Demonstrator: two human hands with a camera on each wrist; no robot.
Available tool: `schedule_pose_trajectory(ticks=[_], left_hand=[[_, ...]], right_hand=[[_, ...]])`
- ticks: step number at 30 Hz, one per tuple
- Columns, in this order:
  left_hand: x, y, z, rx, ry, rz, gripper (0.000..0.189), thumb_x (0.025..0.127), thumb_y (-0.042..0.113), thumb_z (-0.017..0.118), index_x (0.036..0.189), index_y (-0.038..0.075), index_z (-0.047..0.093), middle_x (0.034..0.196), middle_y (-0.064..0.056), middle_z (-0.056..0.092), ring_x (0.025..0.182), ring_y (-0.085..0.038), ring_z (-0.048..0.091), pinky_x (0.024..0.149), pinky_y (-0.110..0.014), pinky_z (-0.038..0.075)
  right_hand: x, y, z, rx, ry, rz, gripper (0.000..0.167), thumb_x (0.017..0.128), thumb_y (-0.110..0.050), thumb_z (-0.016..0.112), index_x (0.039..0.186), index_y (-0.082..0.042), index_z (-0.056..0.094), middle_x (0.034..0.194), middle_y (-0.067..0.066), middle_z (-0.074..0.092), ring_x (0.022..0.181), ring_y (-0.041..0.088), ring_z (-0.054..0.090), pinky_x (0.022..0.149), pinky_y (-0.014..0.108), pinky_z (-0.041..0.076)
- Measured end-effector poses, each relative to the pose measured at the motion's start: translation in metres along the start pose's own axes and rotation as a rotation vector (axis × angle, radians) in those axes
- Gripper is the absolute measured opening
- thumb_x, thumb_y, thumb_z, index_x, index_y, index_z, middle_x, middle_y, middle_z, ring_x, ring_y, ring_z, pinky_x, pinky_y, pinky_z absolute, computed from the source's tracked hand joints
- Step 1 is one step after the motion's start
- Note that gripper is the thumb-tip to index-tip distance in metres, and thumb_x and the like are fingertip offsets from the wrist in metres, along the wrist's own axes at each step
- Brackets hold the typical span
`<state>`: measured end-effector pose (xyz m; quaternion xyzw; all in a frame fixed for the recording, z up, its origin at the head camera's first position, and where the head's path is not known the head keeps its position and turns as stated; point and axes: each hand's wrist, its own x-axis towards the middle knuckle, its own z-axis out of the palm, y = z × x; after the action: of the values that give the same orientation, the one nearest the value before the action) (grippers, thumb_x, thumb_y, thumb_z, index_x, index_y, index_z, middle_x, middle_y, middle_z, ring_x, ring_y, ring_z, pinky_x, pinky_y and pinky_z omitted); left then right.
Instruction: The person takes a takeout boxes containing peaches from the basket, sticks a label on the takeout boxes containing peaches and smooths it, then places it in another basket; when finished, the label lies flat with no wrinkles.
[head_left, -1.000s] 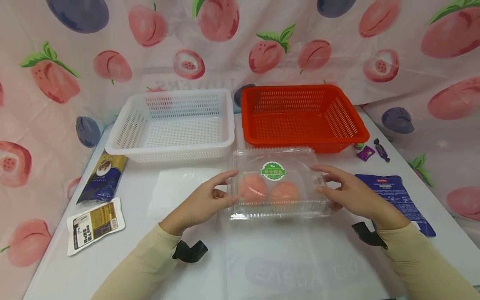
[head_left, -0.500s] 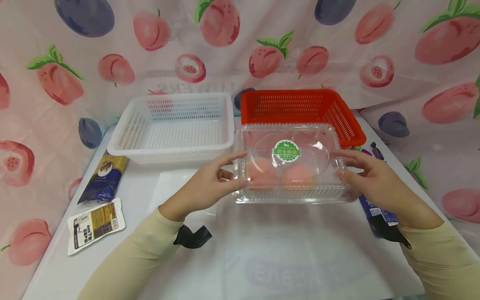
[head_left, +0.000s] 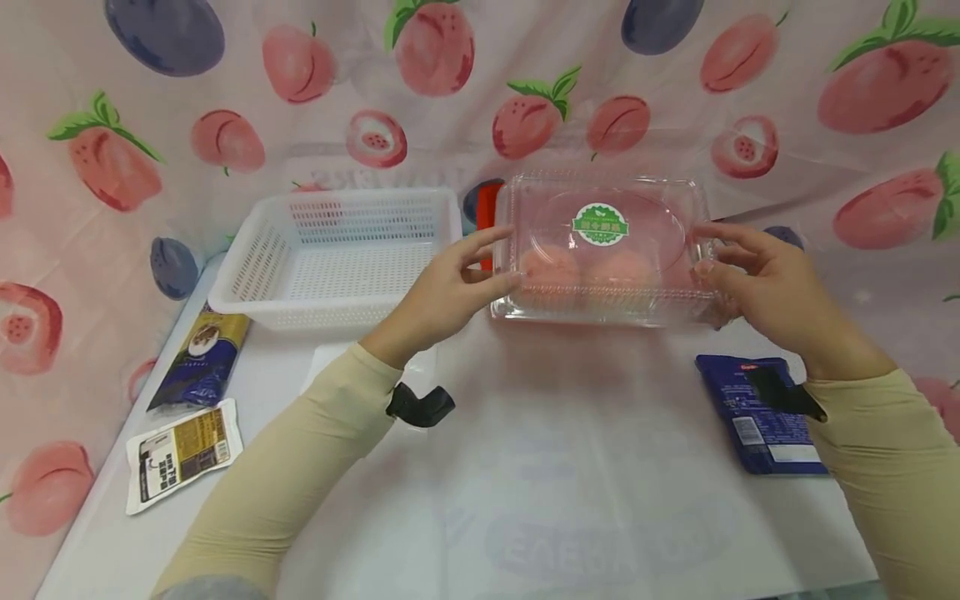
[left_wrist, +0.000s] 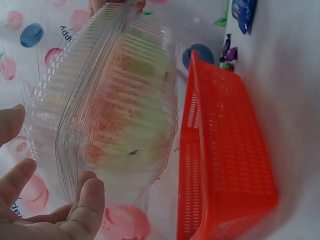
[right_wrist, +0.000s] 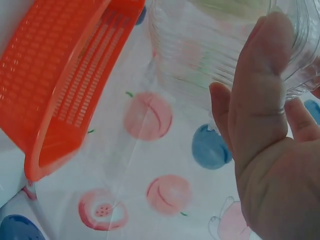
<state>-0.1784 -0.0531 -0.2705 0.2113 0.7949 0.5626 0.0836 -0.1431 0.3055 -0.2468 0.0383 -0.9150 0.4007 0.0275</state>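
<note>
A clear plastic clamshell box (head_left: 652,250) with a green label on its lid and two pinkish peach-like fruits (head_left: 551,271) inside is held up between both hands. My left hand (head_left: 442,287) grips its left end, thumb at the near side. The right hand (head_left: 783,287) grips the opposite end, thumb and fingers around the edge. In the head view the box covers most of the red basket (head_left: 487,218). From the left wrist view, the box (left_wrist: 120,95) hangs above and apart from the red basket (left_wrist: 232,150). The right wrist view shows the thumb (right_wrist: 262,95) against the box wall.
A white basket (head_left: 333,315) stands left of the red one. Along the left table edge lie a blue-gold pouch (head_left: 198,358) and a white-brown packet (head_left: 183,454). A blue pouch (head_left: 757,421) lies by the right forearm. Small wrapped candies (left_wrist: 228,55) sit beyond the red basket.
Both hands have raised the clamshell box off the table and carried it forward and slightly right, from in front of the red basket to over it.
</note>
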Motion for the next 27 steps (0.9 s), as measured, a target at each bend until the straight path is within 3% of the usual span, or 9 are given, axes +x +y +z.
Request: schedule_pose_trajectory(ticks=[4, 7, 10, 14, 21, 27], left_hand=[[0.011, 0.000, 0.000, -0.035, 0.002, -0.008, 0.065, 0.094, 0.033, 0.071, 0.152, 0.028, 0.043, 0.144, -0.002, 0.051, 0.113, -0.018, 0.062, 0.095, -0.042, 0.052], [0.015, -0.002, 0.002, -0.090, -0.004, -0.015, 0.067, 0.094, 0.029, 0.071, 0.153, 0.026, 0.040, 0.143, -0.004, 0.051, 0.115, -0.020, 0.060, 0.096, -0.040, 0.052], [0.015, -0.008, 0.004, -0.104, 0.001, -0.034, 0.067, 0.094, 0.028, 0.071, 0.154, 0.024, 0.040, 0.144, -0.005, 0.051, 0.118, -0.022, 0.059, 0.096, -0.040, 0.051], [0.015, -0.021, 0.002, -0.078, 0.038, -0.082, 0.065, 0.094, 0.028, 0.070, 0.153, 0.023, 0.042, 0.143, -0.007, 0.051, 0.122, -0.025, 0.057, 0.098, -0.043, 0.049], [0.018, -0.049, 0.004, -0.085, 0.094, -0.213, 0.062, 0.095, 0.030, 0.068, 0.152, 0.023, 0.044, 0.146, -0.010, 0.049, 0.128, -0.026, 0.054, 0.100, -0.047, 0.049], [0.018, -0.065, 0.020, -0.087, 0.090, -0.249, 0.065, 0.095, 0.031, 0.070, 0.152, 0.018, 0.043, 0.148, -0.013, 0.048, 0.128, -0.027, 0.054, 0.100, -0.044, 0.049]], right_hand=[[0.021, 0.005, -0.005, 0.004, 0.024, -0.006, 0.054, 0.101, -0.034, 0.061, 0.151, -0.021, 0.046, 0.133, 0.028, 0.055, 0.071, 0.007, 0.064, 0.055, 0.024, 0.053], [0.034, 0.009, -0.010, 0.051, 0.006, 0.025, 0.057, 0.102, -0.036, 0.059, 0.154, -0.025, 0.041, 0.140, 0.030, 0.048, 0.083, 0.004, 0.064, 0.064, 0.023, 0.056], [0.046, 0.014, -0.015, 0.079, -0.013, 0.067, 0.059, 0.101, -0.041, 0.057, 0.156, -0.032, 0.036, 0.146, 0.031, 0.042, 0.088, 0.008, 0.062, 0.066, 0.022, 0.056], [0.061, 0.021, -0.019, 0.088, -0.039, 0.101, 0.061, 0.101, -0.044, 0.055, 0.157, -0.035, 0.033, 0.148, 0.030, 0.040, 0.091, 0.014, 0.061, 0.069, 0.022, 0.056], [0.091, 0.041, -0.020, 0.055, -0.083, 0.097, 0.062, 0.103, -0.042, 0.052, 0.159, -0.031, 0.028, 0.148, 0.030, 0.039, 0.087, 0.015, 0.063, 0.069, 0.025, 0.057], [0.111, 0.066, -0.008, 0.155, -0.103, 0.110, 0.065, 0.102, -0.039, 0.055, 0.159, -0.024, 0.029, 0.147, 0.028, 0.038, 0.093, 0.009, 0.059, 0.072, 0.023, 0.057]])
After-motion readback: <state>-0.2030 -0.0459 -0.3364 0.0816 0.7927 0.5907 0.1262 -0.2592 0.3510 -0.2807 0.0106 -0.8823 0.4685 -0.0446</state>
